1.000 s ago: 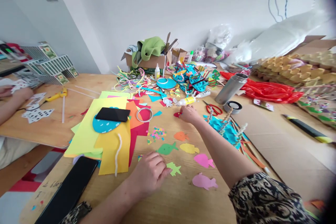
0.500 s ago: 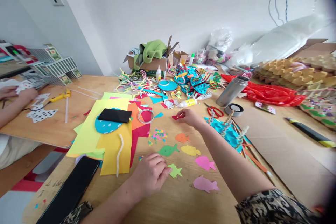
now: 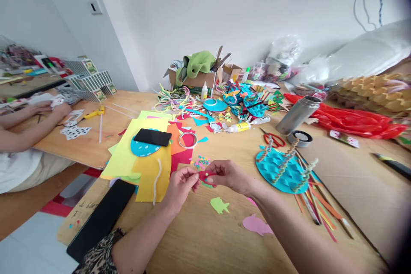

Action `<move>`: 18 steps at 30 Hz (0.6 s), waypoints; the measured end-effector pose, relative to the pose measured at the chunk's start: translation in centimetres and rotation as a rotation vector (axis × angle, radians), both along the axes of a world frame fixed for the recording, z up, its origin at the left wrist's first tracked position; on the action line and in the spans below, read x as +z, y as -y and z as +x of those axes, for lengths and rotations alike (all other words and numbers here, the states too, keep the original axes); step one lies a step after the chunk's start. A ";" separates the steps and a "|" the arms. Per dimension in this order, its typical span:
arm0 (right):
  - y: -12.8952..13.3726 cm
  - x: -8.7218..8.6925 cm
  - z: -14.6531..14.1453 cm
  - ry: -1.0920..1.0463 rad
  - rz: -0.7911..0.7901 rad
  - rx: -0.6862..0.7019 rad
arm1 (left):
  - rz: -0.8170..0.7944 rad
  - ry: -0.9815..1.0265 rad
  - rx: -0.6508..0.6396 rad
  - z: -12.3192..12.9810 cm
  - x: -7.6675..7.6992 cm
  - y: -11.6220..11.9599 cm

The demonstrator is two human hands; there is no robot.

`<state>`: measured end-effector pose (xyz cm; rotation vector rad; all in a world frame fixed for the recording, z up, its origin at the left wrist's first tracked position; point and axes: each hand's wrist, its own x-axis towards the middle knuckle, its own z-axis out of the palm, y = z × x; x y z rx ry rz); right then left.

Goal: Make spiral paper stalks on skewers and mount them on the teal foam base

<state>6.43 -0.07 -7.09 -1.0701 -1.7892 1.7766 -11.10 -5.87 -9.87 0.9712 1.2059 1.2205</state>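
Note:
A small red paper piece (image 3: 203,175) with pale dots is pinched between my two hands above the wooden table. My left hand (image 3: 183,184) grips its left end; my right hand (image 3: 226,176) grips the right end. Just behind them lies a pile of colourful paper bits (image 3: 201,162). In front are a light green paper fish (image 3: 220,205) and a pink-purple paper fish (image 3: 257,224). A green fish and a bright pink one show only in part beneath my hands and right arm. The orange and yellow fish are hidden.
Left: coloured sheets (image 3: 120,150) under a phone (image 3: 153,137), and a black case (image 3: 102,218). Right: scissors (image 3: 278,140), a metal bottle (image 3: 297,114), tape (image 3: 300,138) and a blue disc with twisted stalks (image 3: 282,169). Another person's hands (image 3: 61,109) are at the far left.
My right hand has come nearer with the red piece, and my left hand has risen from beside the light green fish to grip it. The view has shifted, showing more of the left side.

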 end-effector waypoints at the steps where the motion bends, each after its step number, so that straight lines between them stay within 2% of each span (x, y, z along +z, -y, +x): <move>1: 0.2 0.0 0.2 -0.003 0.008 -0.037 | 0.005 -0.008 0.019 0.0 0.1 0.0; 4: 0.9 0.1 1.2 -0.027 -0.036 -0.157 | 0.009 -0.021 0.053 0.0 0.2 0.0; 7: 1.8 -0.1 1.8 -0.016 -0.084 -0.183 | 0.016 -0.014 0.052 0.0 0.0 -0.1; 13: 3.1 -0.9 1.5 0.005 -0.071 -0.259 | 0.026 -0.012 -0.003 0.5 -0.5 0.2; 18: 4.2 -0.9 1.6 -0.028 -0.050 -0.315 | 0.065 -0.010 -0.080 0.9 -0.6 0.8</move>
